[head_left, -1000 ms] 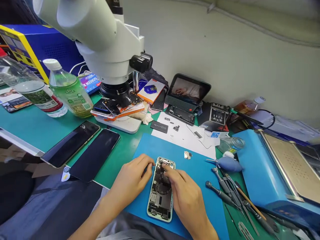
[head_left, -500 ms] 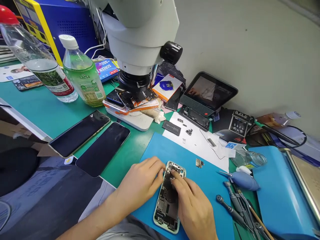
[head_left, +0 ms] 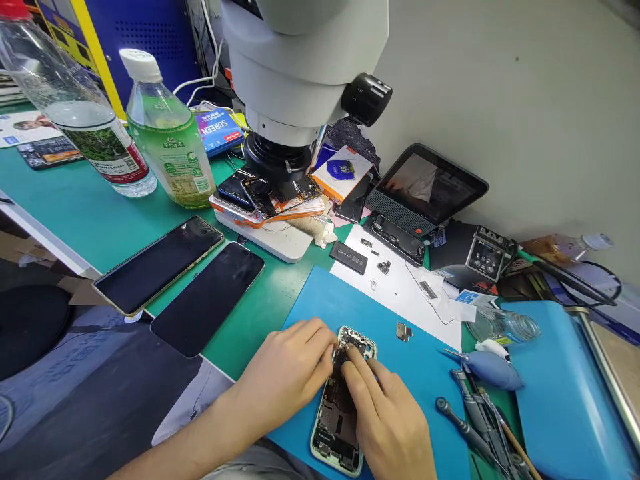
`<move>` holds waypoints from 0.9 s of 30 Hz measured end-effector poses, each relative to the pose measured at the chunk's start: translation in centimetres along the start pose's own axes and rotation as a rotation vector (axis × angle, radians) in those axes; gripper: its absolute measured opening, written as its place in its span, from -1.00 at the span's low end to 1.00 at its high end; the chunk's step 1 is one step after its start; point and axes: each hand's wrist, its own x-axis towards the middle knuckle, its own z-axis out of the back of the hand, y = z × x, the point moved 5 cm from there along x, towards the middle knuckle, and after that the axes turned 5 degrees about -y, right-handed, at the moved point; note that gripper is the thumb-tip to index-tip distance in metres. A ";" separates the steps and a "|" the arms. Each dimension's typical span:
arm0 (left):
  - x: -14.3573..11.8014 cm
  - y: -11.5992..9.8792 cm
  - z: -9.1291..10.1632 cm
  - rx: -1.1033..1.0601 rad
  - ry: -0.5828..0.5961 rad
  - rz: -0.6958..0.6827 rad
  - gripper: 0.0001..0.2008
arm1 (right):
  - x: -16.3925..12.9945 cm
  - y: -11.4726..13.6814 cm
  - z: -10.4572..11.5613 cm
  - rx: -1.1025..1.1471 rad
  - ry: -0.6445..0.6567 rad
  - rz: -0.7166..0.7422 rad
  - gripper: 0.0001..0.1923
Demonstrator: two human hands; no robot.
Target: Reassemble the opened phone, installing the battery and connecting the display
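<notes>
An opened phone with a pale green frame and bare insides lies on the blue mat. My left hand is closed in a pinch at its upper left edge; whatever is between those fingertips is hidden. Across the phone's right side lies my right hand, its fingertips pressed on the parts near the top and its palm along the frame, steadying it. A small metal part rests on the mat beyond the hands.
Two phones lie at left, near bottles. A microscope rises behind. White paper holds a battery and small parts. At right are a blue air blower, screwdrivers and a glass jar.
The view has shifted a little, so everything sits slightly differently in it. Both hands stay at the top of the opened phone, with only small finger movement.
</notes>
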 end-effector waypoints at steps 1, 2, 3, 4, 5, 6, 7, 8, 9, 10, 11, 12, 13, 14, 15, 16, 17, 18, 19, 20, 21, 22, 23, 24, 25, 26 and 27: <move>0.0 0.0 0.0 0.002 0.000 -0.002 -0.81 | 0.2 0.0 0.0 0.000 0.001 0.003 -0.66; -0.1 0.0 0.0 0.003 0.000 -0.004 -0.80 | 0.3 0.1 0.0 0.002 0.003 0.005 -0.65; -0.1 0.0 0.0 0.005 0.000 -0.006 -0.80 | 0.3 0.1 0.0 0.008 0.003 0.005 -0.65; -0.2 0.0 0.0 0.007 -0.001 -0.009 -0.80 | 0.3 0.0 0.1 0.017 -0.001 0.002 -0.64; -0.2 -0.1 0.1 0.011 -0.002 -0.011 -0.80 | 0.3 0.0 0.1 0.027 -0.009 -0.004 -0.64; -0.2 -0.1 0.1 0.016 -0.004 -0.014 -0.80 | 0.2 -0.1 0.1 0.039 -0.017 -0.012 -0.65; -0.2 -0.1 0.1 0.023 -0.006 -0.019 -0.80 | 0.0 -0.2 0.1 0.051 -0.028 -0.024 -0.65; -0.2 -0.2 0.1 0.032 -0.006 -0.026 -0.80 | -0.2 -0.3 0.2 0.061 -0.041 -0.039 -0.66; -0.2 -0.3 0.1 0.042 -0.005 -0.036 -0.80 | -0.5 -0.3 0.2 0.069 -0.058 -0.055 -0.66; -0.3 -0.4 0.0 0.055 -0.004 -0.048 -0.80 | -0.8 -0.4 0.3 0.076 -0.072 -0.068 -0.67; -0.3 -0.5 0.0 0.071 -0.001 -0.063 -0.80 | -1.0 -0.4 0.4 0.082 -0.085 -0.080 -0.67; -0.4 -0.6 -0.1 0.090 0.002 -0.080 -0.80 | -1.2 -0.4 0.5 0.086 -0.094 -0.092 -0.68; -0.4 -0.7 -0.2 0.111 0.003 -0.098 -0.80 | -1.3 -0.3 0.5 0.086 -0.102 -0.104 -0.68; -0.5 -0.8 -0.2 0.133 0.002 -0.117 -0.78 | -1.4 -0.3 0.6 0.085 -0.102 -0.116 -0.68; -0.6 -0.9 -0.3 0.156 0.001 -0.135 -0.76 | -1.4 -0.2 0.7 0.082 -0.100 -0.129 -0.68; -0.7 -0.9 -0.4 0.180 -0.002 -0.154 -0.74 | -1.3 -0.1 0.7 0.080 -0.095 -0.143 -0.67; -0.8 -1.0 -0.5 0.203 -0.005 -0.173 -0.73 | -1.2 -0.1 0.7 0.079 -0.088 -0.156 -0.66; -0.9 -1.1 -0.5 0.226 -0.007 -0.193 -0.71 | -1.0 0.0 0.8 0.083 -0.079 -0.167 -0.65; -0.9 -1.3 -0.6 0.248 -0.009 -0.214 -0.70 | -0.9 0.0 0.9 0.091 -0.070 -0.178 -0.64; -1.0 -1.4 -0.7 0.269 -0.012 -0.235 -0.70 | -0.8 0.0 1.0 0.101 -0.062 -0.189 -0.62; -1.1 -1.5 -0.7 0.289 -0.016 -0.254 -0.69 | -0.9 0.0 1.1 0.114 -0.057 -0.201 -0.60; -1.1 -1.7 -0.8 0.308 -0.020 -0.272 -0.68 | -1.0 -0.1 1.3 0.128 -0.056 -0.212 -0.57; -1.1 -1.8 -0.8 0.328 -0.025 -0.288 -0.68 | -1.4 -0.2 1.5 0.147 -0.057 -0.223 -0.55; -1.1 -1.9 -0.8 0.348 -0.030 -0.303 -0.67 | -1.9 -0.3 1.7 0.169 -0.064 -0.232 -0.55; -1.1 -2.0 -0.9 0.371 -0.032 -0.317 -0.67 | -2.5 -0.5 2.1 0.189 -0.081 -0.244 -0.55; -1.1 -2.1 -0.9 0.396 -0.032 -0.332 -0.66 | -3.3 -0.8 2.4 0.206 -0.107 -0.265 -0.57; -1.0 -2.3 -1.0 0.425 -0.030 -0.347 -0.65 | -4.2 -1.1 2.8 0.219 -0.142 -0.298 -0.60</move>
